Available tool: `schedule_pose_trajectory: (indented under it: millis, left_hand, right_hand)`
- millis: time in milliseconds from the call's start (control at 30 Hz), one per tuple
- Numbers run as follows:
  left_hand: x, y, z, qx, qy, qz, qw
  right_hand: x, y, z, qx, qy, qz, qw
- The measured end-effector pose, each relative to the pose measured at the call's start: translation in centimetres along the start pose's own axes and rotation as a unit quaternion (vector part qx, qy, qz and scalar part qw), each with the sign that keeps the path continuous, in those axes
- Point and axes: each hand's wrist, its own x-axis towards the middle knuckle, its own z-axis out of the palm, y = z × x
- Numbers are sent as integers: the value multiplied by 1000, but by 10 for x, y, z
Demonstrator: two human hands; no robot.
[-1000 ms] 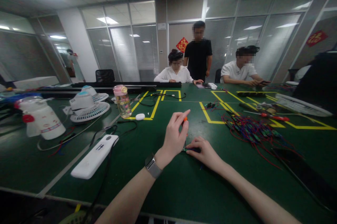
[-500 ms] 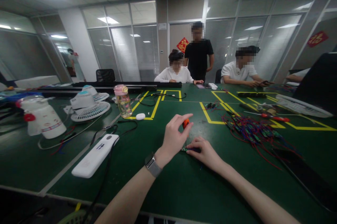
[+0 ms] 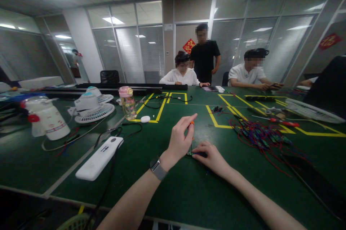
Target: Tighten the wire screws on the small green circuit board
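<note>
My left hand [image 3: 180, 139] is closed around the orange handle of a small screwdriver [image 3: 192, 123], which stands upright with its thin dark shaft pointing down. The shaft's lower end meets a small green circuit board [image 3: 189, 153] on the table. Thumb and fingers of my right hand [image 3: 207, 154] pinch that board at its right edge and hold it against the tabletop. Most of the board is hidden behind my fingers. A grey watch is on my left wrist.
To the right lies a tangled heap of wired circuit boards [image 3: 259, 131], with a red-handled screwdriver [image 3: 288, 122] behind it. At left are a white power bank-like device [image 3: 98, 159], a white fan [image 3: 93, 111], a white jug [image 3: 51, 120] and a pink-lidded bottle [image 3: 128, 104]. Several people are across the table.
My left fingers have closed further over the orange handle, and the thumb has turned upward. My right hand stays on the board. The view has shifted slightly.
</note>
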Motion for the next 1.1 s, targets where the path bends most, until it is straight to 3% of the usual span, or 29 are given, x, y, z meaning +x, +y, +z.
schedule_pose_trajectory:
  millis: [167,400,767,967,1100]
  left_hand:
    - [0,-1,2,43,37,-10,998]
    - [0,1,-1,2,-1,-13,1000]
    - [2,3,-1,41,8,-23,999]
    - [0,-1,0,-16,-16,-9,1000]
    - [-3,-3,3,27,-4,-8,1000]
  right_hand:
    - [0,-1,1,1,12,8,1000]
    - [-1,-3,2,4,29,11,1000]
    - [-2,-4,1,4,23,15,1000]
    - [-2,-2,3,9,28,9,1000]
    - [-1,-1,4,7,29,7,1000]
